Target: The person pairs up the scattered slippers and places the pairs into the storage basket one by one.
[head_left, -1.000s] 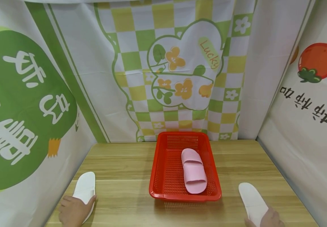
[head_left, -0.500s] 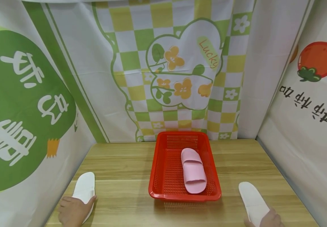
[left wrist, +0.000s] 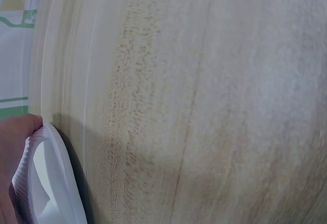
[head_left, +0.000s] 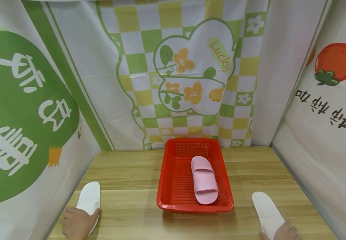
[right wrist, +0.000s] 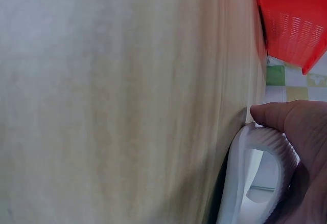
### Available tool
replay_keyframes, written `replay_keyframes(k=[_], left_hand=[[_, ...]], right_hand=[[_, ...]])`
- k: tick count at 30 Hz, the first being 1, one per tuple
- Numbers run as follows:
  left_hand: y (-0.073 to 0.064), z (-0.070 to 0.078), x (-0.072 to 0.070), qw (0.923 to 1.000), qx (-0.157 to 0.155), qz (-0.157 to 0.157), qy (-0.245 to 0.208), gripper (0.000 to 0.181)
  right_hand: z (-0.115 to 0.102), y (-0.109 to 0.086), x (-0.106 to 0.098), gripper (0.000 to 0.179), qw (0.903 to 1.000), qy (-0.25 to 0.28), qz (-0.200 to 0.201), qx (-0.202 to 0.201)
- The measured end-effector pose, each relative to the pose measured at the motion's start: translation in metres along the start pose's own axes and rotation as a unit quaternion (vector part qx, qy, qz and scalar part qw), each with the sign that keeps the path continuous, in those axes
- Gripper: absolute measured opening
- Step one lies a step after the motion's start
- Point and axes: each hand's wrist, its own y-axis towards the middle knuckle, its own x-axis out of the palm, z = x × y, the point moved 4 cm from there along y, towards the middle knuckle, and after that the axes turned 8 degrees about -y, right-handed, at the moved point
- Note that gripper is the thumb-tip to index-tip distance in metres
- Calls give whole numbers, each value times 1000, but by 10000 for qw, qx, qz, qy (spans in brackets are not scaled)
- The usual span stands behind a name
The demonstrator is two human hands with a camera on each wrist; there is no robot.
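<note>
At the table's left side, my left hand (head_left: 78,222) grips a white slide slipper (head_left: 90,194) over its ribbed strap, thumb on the inner edge. In the left wrist view this slipper (left wrist: 65,175) shows its open end, with its sole at the wood. My right hand (head_left: 285,231) holds a second white slipper (head_left: 266,206) at the front right, its toe-to-heel line slanting. The right wrist view has my thumb (right wrist: 273,115) along the ribbed strap (right wrist: 278,142). Between the hands, a pink slipper (head_left: 205,181) lies in the right half of a red basket (head_left: 195,209).
The wood-grain table (head_left: 127,200) spreads around the basket. A checkered cloth (head_left: 173,123) hangs right behind it, and printed cloth walls (head_left: 317,156) close in both sides.
Both hands stay on the white slippers in nearly the same places. The whole head view has shifted very slightly; the basket and pink slipper have not moved on the table.
</note>
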Motion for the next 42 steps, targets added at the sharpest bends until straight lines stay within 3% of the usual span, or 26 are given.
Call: replay_keyframes(k=[11, 17, 27, 32, 37, 42], left_hand=[[-4, -2, -2, 9989, 63, 402, -242, 116], [-4, -5, -3, 9980, 147, 513, -340, 107], [-5, -6, -9, 9977, 189, 527, -391, 103], [-5, -7, -12, 9982, 242, 498, -236, 105], [-6, -7, -15, 9940, 571, 908, -204, 101], [-4, -5, -18, 9867, 1070, 1220, -106, 99]], right_hand=[[3, -3, 1, 95, 9986, -32, 469, -227], [4, -3, 0, 96, 9984, -173, 368, -384], [3, -1, -10, 86, 9932, 41, 477, -1063], [3, 6, -12, 91, 9944, -130, 75, -1044], [4, 12, -14, 90, 9955, -67, -275, -899], [3, 17, -18, 87, 9965, -5, -235, -799]])
